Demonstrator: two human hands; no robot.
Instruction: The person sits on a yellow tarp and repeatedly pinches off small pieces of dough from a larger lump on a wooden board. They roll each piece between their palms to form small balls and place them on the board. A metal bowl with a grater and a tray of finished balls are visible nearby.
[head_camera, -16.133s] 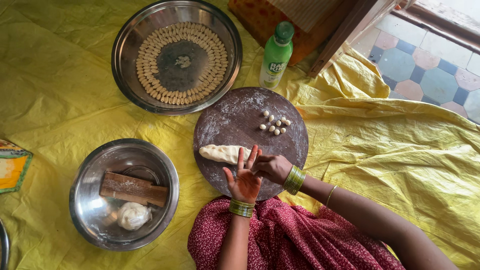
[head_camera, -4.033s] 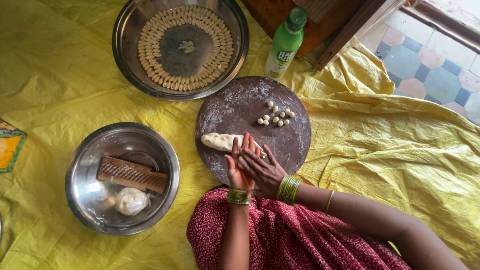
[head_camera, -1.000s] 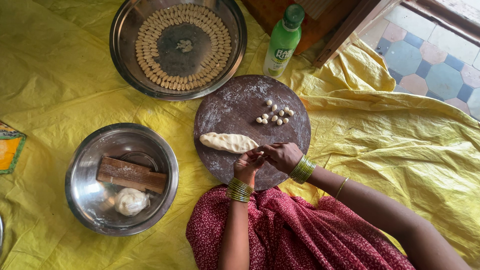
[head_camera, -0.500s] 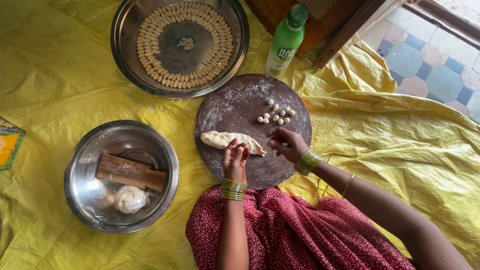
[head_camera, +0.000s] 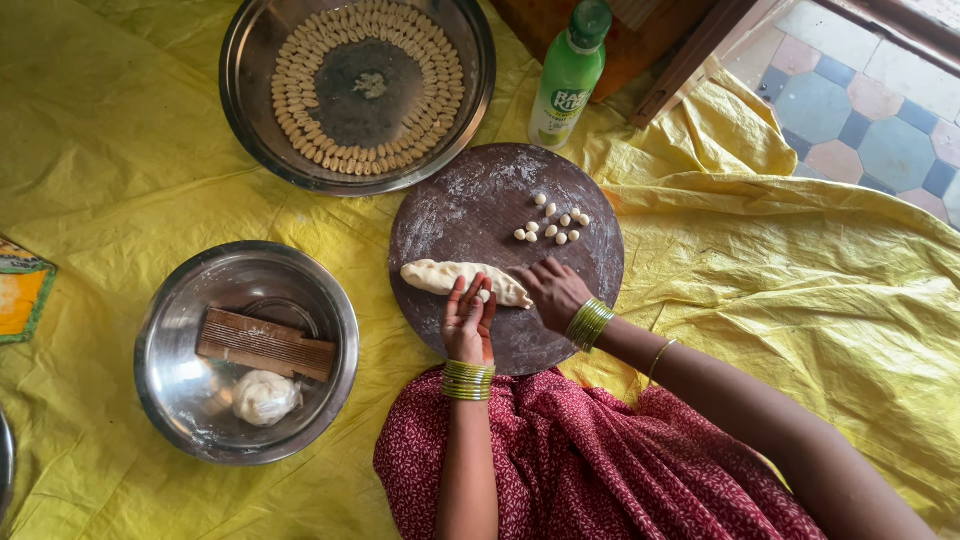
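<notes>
A long roll of pale dough (head_camera: 440, 276) lies across a round dark floured board (head_camera: 470, 200). My left hand (head_camera: 468, 322) rests its fingertips on the roll's near side, fingers spread. My right hand (head_camera: 552, 291) touches the roll's right end with its fingers closed in a pinch. Several small dough pellets (head_camera: 553, 222) sit in a cluster on the board's far right. Both wrists wear green bangles.
A large steel plate (head_camera: 250, 110) at the back holds rings of shaped dough pieces. A steel bowl (head_camera: 170, 400) at the left holds a ridged wooden board (head_camera: 266, 343) and a dough ball (head_camera: 264, 397). A green bottle (head_camera: 568, 72) stands behind the board. Yellow sheet (head_camera: 800, 270) covers the floor.
Both hands moved forward from the board's near edge onto the dough roll; the right hand has shifted from beside the roll to its right end.
</notes>
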